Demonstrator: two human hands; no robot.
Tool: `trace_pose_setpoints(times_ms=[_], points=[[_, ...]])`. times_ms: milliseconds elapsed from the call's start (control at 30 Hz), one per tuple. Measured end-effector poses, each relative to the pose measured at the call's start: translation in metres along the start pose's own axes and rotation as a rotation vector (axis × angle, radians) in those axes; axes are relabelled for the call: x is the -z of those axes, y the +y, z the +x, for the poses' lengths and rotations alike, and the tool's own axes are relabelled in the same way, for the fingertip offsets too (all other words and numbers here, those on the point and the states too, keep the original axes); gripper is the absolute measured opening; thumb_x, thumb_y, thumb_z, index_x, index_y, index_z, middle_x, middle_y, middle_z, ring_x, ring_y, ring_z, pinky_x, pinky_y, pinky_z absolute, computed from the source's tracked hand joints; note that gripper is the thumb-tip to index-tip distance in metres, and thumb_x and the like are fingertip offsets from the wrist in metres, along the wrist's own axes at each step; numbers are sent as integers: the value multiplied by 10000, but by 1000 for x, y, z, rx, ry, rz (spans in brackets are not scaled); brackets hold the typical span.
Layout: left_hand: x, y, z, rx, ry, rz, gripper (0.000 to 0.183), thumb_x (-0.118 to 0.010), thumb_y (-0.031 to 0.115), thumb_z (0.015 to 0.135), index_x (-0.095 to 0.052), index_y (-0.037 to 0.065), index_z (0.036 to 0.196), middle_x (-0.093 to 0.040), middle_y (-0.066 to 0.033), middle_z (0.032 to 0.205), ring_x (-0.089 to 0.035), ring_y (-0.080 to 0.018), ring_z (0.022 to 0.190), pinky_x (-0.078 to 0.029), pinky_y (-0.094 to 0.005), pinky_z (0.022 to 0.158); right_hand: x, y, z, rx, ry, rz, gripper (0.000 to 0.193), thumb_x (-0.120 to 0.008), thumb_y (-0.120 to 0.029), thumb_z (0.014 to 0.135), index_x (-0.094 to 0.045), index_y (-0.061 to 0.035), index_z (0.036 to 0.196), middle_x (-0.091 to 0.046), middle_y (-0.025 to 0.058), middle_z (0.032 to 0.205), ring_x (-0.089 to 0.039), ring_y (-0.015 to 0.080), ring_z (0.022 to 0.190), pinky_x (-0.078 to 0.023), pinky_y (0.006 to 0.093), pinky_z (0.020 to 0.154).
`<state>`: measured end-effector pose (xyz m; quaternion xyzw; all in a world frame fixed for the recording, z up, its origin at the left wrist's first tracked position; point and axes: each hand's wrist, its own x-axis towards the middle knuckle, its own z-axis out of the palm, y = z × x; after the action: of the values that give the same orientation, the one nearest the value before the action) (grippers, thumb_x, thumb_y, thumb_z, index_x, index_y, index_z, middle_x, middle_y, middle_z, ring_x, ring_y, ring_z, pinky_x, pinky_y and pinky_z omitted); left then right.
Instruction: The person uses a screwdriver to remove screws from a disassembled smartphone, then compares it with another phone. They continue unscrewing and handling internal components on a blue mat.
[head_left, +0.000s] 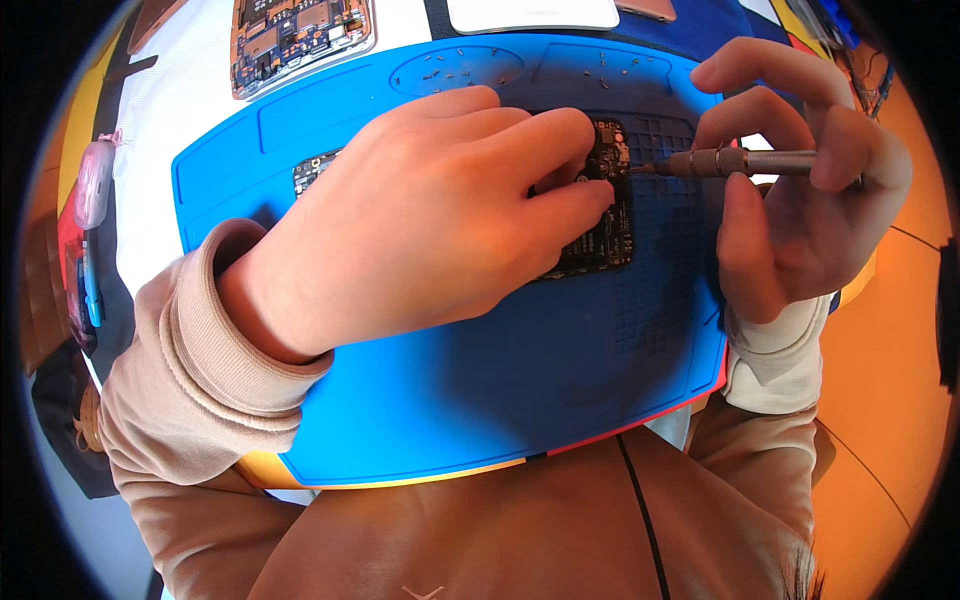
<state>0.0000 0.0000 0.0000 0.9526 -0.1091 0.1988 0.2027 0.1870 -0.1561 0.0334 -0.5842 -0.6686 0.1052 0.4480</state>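
My right hand (pixel 815 165) holds a slim metal screwdriver (pixel 720 163) between thumb and fingers. Its shaft points left, and the tip is at the right edge of an opened smartphone (pixel 608 235) with its dark inner parts exposed. Over that phone, my left hand (pixel 430 210) is closed, thumb and index finger nearly together at the phone's upper part. What they grip, if anything, is hidden. The phone lies on a blue work mat (pixel 400 400). Another piece with small electronic parts (pixel 314 172) shows from behind my left hand, mostly covered.
Small screws (pixel 450 75) lie in an oval recess at the mat's far side, with more screws (pixel 610 72) to their right. Beyond the mat are another opened phone (pixel 300 45) and a white flat panel (pixel 535 14). A pink case (pixel 95 185) and a blue pen (pixel 92 285) lie at left.
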Motion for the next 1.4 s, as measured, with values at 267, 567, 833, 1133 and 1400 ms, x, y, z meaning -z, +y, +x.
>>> trace_pose_setpoints(times_ms=[267, 567, 833, 1133, 1400], points=[[-6, -6, -1, -3, 10, 8, 466, -705, 28, 652, -736, 105, 1111, -565, -44, 945, -539, -205, 730, -463, -325, 635, -9, 7, 0, 48, 46, -55, 410, -481, 165, 830, -275, -115, 1048, -495, 410, 1194, -626, 208, 775, -561, 290, 676], [-6, -6, -1, -21, 20, 11, 467, -704, 20, 645, -736, 101, 1104, -561, -42, 937, -542, -204, 734, -466, -328, 640, -10, 7, -3, 31, 93, 36, 355, -492, 98, 863, -281, -95, 1074, -487, 424, 1173, -622, 242, 774, -565, 319, 653], [3, 12, 6, -11, 31, -2, 469, -711, 27, 644, -736, 106, 1105, -561, -39, 937, -543, -203, 738, -466, -327, 640, 0, -11, -7, 33, 126, 86, 359, -516, 91, 886, -273, -93, 1076, -488, 431, 1143, -628, 248, 769, -571, 341, 665], [22, 46, 18, -3, 25, 0, 476, -710, 33, 647, -736, 112, 1115, -563, -39, 939, -542, -208, 736, -466, -329, 636, 26, -43, -14, 27, 52, 15, 361, -508, 103, 901, -253, -95, 1063, -493, 417, 1174, -633, 240, 789, -562, 335, 727], [28, 46, 14, -12, 26, -1, 478, -709, 31, 649, -730, 103, 1122, -560, -41, 943, -544, -208, 743, -466, -330, 645, 21, -51, -10, 49, 51, -74, 386, -544, 128, 876, -274, -94, 1040, -518, 408, 1162, -653, 264, 827, -567, 341, 734]])
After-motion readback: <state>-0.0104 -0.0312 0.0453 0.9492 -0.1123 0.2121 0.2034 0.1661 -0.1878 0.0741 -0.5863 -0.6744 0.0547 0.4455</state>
